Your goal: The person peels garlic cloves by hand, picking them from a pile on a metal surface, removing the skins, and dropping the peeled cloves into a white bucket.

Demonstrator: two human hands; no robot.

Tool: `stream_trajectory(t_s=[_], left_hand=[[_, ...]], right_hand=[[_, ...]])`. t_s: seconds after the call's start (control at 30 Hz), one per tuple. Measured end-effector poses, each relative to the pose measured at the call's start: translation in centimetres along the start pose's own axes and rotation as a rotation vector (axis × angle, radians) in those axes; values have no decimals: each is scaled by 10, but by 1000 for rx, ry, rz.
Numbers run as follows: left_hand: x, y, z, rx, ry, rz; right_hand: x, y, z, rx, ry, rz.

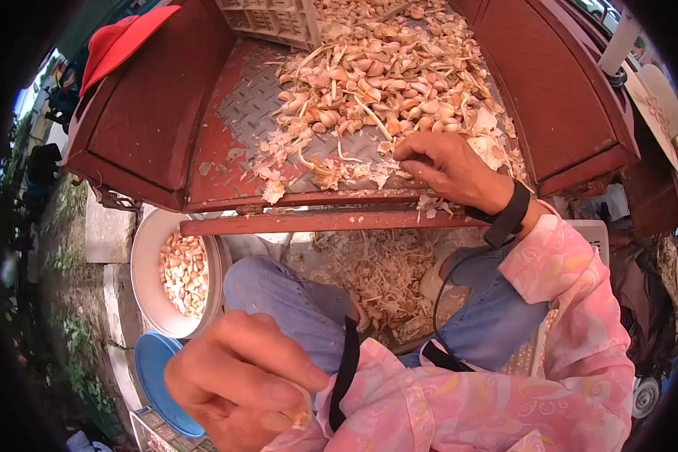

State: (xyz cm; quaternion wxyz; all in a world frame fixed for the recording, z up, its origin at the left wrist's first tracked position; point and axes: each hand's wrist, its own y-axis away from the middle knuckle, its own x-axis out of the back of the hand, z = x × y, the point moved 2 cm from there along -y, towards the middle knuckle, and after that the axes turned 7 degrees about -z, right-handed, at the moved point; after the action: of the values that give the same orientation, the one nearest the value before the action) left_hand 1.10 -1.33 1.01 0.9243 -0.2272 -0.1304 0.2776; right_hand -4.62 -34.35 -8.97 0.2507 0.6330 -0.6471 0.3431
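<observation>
Close to the camera at lower left, my left hand point(241, 377) is closed, thumb and fingers pinched together. A pale garlic clove point(301, 416) shows in part at its fingertips. My right hand point(446, 167), with a black band on the wrist, rests at the front of the red cart bed point(237, 162). Its fingers are curled inward, and whatever they hold is hidden. Just beyond it lies a large heap of garlic cloves point(399, 87), mixed with dry stalks. Loose papery garlic skins point(328, 173) lie left of the right hand.
At left stands a white bucket point(142, 264) with peeled cloves point(183, 275) inside. Below it is a blue lid or basin point(158, 388). Skin scraps point(388, 282) cover the ground between my knees. A plastic crate point(275, 26) and a red cap point(120, 45) sit at the cart's far left.
</observation>
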Motion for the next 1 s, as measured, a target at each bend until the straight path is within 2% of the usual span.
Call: stream_trajectory(t_s=[0.03, 0.07, 0.1, 0.13, 0.17, 0.2, 0.23, 0.27, 0.3, 0.33, 0.37, 0.43, 0.5, 0.6, 0.63, 0.7, 0.73, 0.77, 0.83, 0.9, 0.97, 1.0], left_hand=[[9, -7, 1, 0, -8, -44], [39, 4, 5, 139, -212, 378], [11, 22, -53, 275, -274, 688], [47, 32, -60, 480, -559, 748], [82, 52, -72, 476, -594, 719], [118, 74, -82, 530, -803, 624], [117, 69, -85, 585, -975, 538], [112, 69, -93, 584, -787, 554], [78, 48, -92, 587, -596, 573], [51, 29, -93, 627, -455, 505], [33, 13, -101, 640, -489, 382], [-10, -19, -114, 438, -484, 247], [-44, -45, -117, 366, -449, 143], [-71, -65, -128, 357, -351, 106], [-75, -69, -133, 365, -285, 99], [-77, -74, -148, 401, -233, 124], [-78, -78, -154, 406, -238, 126], [-79, -83, -160, 411, -242, 125], [-83, -96, -167, 424, -333, 90], [-90, -110, -176, 438, -427, 57], [-98, -125, -184, 277, -685, -37], [-99, -132, -192, 187, -734, -100]], right_hand=[[-4, -11, 0, -21, 12, 118], [-9, -21, -1, -42, 13, 230], [55, 21, 29, -111, 168, 129], [50, 15, 34, -130, 240, 184], [44, 8, 37, -153, 311, 236], [32, 1, 44, -85, 325, 323], [29, -5, 48, -98, 321, 330], [25, -13, 50, -136, 414, 276], [21, -19, 49, -172, 508, 212], [18, -26, 44, -238, 537, 151], [14, -33, 40, -232, 543, 143], [3, -43, 40, -279, 587, -21], [-3, -42, 42, -204, 607, 50], [3, -42, 38, -82, 268, 38], [6, -41, 38, -78, 274, 32], [11, -34, 41, -209, -517, 18], [14, -28, 35, -197, -779, -12], [17, -23, 28, -195, -777, -10], [20, -10, 15, -321, -961, -16], [19, 0, 9, -267, -1010, -30], [26, 10, -18, -102, -1181, -75], [29, 19, -40, 57, -1384, -148]])
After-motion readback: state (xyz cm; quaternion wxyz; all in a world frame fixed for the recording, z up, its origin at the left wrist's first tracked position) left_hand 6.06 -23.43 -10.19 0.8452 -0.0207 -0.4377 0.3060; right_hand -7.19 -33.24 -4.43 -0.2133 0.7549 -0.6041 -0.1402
